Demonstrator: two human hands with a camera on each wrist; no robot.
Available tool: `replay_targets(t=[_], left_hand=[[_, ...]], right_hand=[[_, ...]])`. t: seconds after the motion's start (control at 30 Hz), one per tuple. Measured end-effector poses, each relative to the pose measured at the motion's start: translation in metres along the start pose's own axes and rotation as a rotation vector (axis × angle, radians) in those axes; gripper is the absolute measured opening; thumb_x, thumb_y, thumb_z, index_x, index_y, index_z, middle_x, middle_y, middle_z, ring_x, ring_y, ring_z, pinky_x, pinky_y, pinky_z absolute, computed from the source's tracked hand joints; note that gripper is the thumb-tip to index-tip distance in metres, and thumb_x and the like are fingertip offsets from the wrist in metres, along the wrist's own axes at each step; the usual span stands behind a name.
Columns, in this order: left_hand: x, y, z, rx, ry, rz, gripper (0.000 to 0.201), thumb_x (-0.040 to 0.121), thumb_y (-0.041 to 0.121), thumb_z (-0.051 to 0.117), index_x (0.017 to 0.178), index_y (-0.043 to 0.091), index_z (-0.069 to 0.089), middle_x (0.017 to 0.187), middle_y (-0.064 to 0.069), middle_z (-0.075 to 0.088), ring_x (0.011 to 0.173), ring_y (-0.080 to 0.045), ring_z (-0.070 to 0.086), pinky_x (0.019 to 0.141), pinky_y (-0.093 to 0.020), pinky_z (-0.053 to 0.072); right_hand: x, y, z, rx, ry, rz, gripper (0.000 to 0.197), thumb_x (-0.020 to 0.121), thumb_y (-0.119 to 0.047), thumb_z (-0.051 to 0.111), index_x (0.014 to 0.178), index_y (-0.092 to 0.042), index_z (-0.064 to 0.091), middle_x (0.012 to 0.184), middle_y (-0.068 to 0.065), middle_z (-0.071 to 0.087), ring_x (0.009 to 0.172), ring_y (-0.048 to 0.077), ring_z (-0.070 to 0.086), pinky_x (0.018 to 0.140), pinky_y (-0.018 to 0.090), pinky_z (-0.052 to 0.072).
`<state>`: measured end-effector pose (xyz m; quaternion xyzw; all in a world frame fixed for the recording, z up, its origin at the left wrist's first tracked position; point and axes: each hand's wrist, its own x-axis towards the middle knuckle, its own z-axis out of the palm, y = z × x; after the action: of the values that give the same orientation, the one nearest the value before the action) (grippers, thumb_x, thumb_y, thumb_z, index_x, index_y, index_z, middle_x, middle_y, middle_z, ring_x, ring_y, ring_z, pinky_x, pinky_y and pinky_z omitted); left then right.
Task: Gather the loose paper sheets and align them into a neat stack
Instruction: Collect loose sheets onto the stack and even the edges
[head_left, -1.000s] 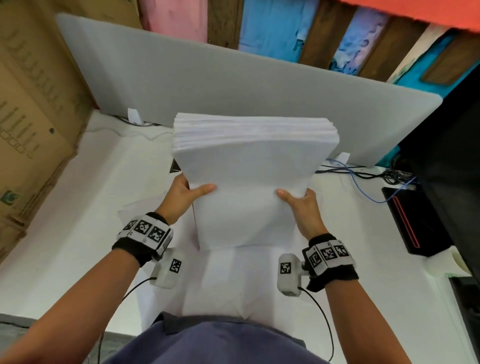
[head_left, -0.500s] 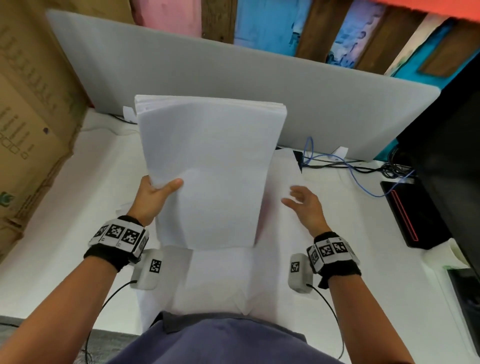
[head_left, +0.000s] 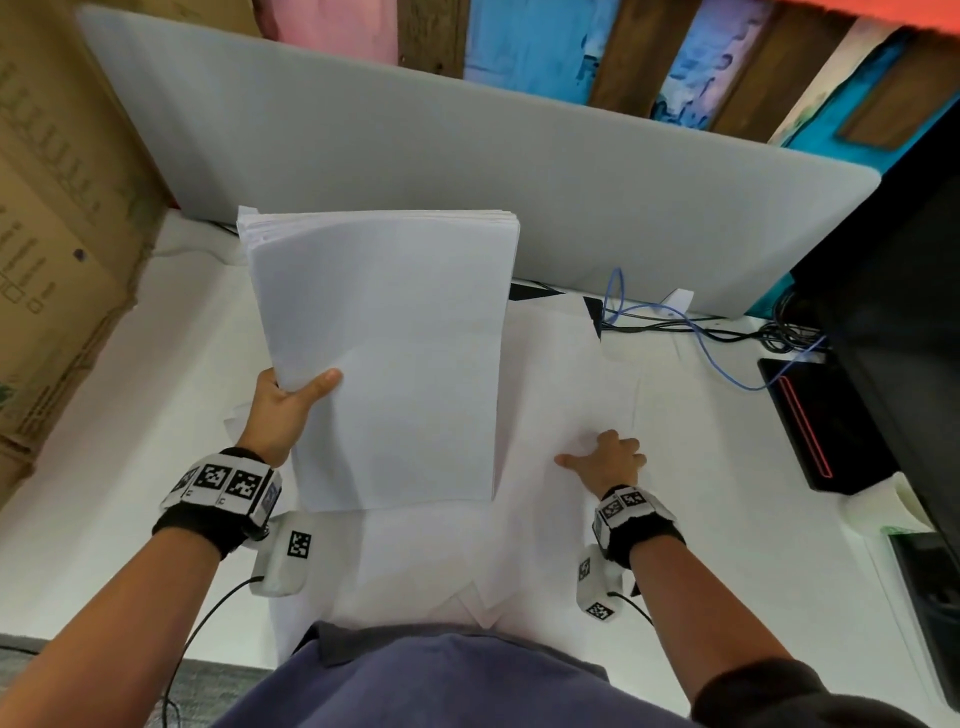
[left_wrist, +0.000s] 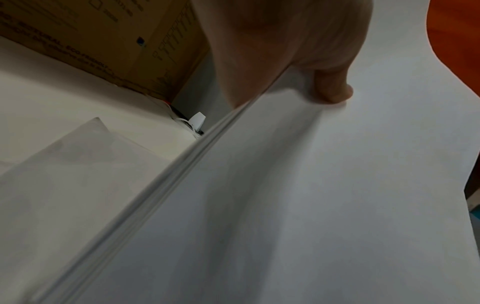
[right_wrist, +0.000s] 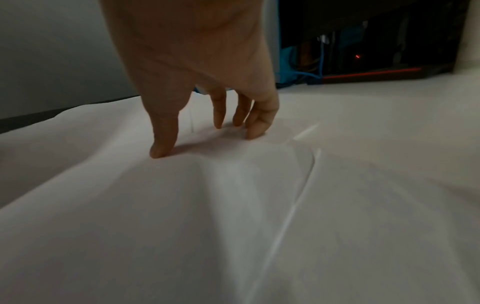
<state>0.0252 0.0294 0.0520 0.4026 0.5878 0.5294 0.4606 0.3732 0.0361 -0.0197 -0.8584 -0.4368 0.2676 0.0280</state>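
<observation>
A paper stack (head_left: 384, 358) is held above the desk (head_left: 130, 467) by the left hand (head_left: 283, 410), thumb pinching its near-left edge. Loose sheets (head_left: 561, 374) on the right are pressed by the right hand's (head_left: 605, 460) bent fingertips (right_wrist: 159, 152).

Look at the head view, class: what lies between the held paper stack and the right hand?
Loose sheets lying flat on the desk fill the stretch from stack to right hand; head view.

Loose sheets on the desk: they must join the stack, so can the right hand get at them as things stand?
Probably yes. The right hand already rests its fingertips on the loose sheets, holds nothing, and nothing lies over them; the left hand holds the stack off to the side.
</observation>
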Motion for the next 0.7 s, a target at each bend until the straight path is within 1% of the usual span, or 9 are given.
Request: replay_targets(t=[0.1,0.17,0.23,0.3,0.4,0.47,0.57,0.63,0.7], left_hand=[[0.000,0.002,0.003,0.009,0.010,0.010,0.022,0.086,0.005,0.061,0.092,0.027,0.058,0.091,0.009,0.062,0.069,0.010,0.063,0.063,-0.010,0.047],[0.000,0.003,0.004,0.012,0.021,0.011,0.020,0.086,0.006,0.061,0.094,0.024,0.059,0.091,0.009,0.062,0.070,0.009,0.063,0.066,-0.012,0.046],[0.000,0.004,0.005,0.009,0.032,0.013,0.019,0.086,0.006,0.060,0.102,0.017,0.058,0.090,0.010,0.061,0.073,0.005,0.062,0.068,-0.013,0.044],[-0.002,0.005,0.005,0.007,0.047,0.010,0.021,0.087,0.007,0.060,0.106,0.015,0.057,0.090,0.010,0.060,0.079,0.001,0.058,0.066,-0.011,0.043],[-0.002,0.006,0.002,0.004,0.040,0.001,0.018,0.086,0.006,0.061,0.094,0.022,0.059,0.090,0.008,0.062,0.081,-0.002,0.059,0.067,-0.014,0.045],[0.000,0.004,0.000,0.012,0.031,-0.006,0.018,0.086,0.007,0.061,0.095,0.022,0.060,0.091,0.006,0.063,0.082,-0.005,0.060,0.069,-0.017,0.045],[0.002,0.002,-0.001,0.018,0.030,-0.014,0.023,0.086,0.008,0.062,0.108,0.011,0.058,0.093,0.005,0.063,0.084,-0.006,0.060,0.069,-0.017,0.046],[0.003,0.002,-0.003,0.022,0.036,-0.019,0.029,0.085,0.009,0.062,0.114,0.007,0.057,0.095,0.004,0.063,0.086,-0.008,0.061,0.070,-0.017,0.047],[0.003,0.001,-0.006,0.013,0.051,-0.028,0.036,0.085,0.009,0.062,0.119,0.002,0.055,0.101,-0.002,0.064,0.091,-0.016,0.061,0.077,-0.024,0.047]], right_hand=[[-0.004,-0.004,0.004,0.037,-0.105,-0.058,0.088,0.072,-0.043,0.076,0.135,-0.003,0.029,0.133,0.019,0.044,0.121,0.035,0.047,0.095,0.041,0.045],[-0.006,-0.007,0.007,0.069,-0.140,-0.070,0.087,0.073,-0.041,0.076,0.135,-0.002,0.029,0.133,0.018,0.048,0.122,0.032,0.049,0.096,0.038,0.045],[-0.008,-0.011,0.007,0.110,-0.168,-0.069,0.081,0.076,-0.037,0.074,0.135,0.001,0.034,0.135,0.017,0.048,0.124,0.031,0.046,0.098,0.036,0.042],[-0.007,-0.016,0.006,0.155,-0.178,-0.047,0.075,0.078,-0.033,0.074,0.134,0.002,0.039,0.134,0.017,0.050,0.123,0.031,0.048,0.097,0.035,0.041],[-0.004,-0.023,0.004,0.264,-0.199,-0.058,0.062,0.077,-0.028,0.076,0.124,0.002,0.050,0.126,0.015,0.057,0.116,0.031,0.053,0.091,0.031,0.045],[-0.002,-0.027,0.005,0.316,-0.250,-0.056,0.063,0.077,-0.023,0.076,0.126,0.004,0.048,0.128,0.014,0.055,0.118,0.030,0.051,0.095,0.029,0.043],[-0.003,-0.027,0.004,0.338,-0.315,-0.062,0.071,0.079,-0.020,0.074,0.135,0.005,0.036,0.137,0.017,0.046,0.125,0.031,0.045,0.105,0.036,0.038],[0.000,-0.021,-0.003,0.368,-0.236,-0.067,0.067,0.082,-0.018,0.071,0.135,0.006,0.037,0.136,0.016,0.046,0.126,0.032,0.045,0.103,0.034,0.038],[0.005,-0.010,-0.016,0.433,-0.096,-0.065,0.049,0.083,-0.014,0.069,0.123,0.007,0.051,0.126,0.021,0.055,0.115,0.034,0.053,0.091,0.032,0.043]])
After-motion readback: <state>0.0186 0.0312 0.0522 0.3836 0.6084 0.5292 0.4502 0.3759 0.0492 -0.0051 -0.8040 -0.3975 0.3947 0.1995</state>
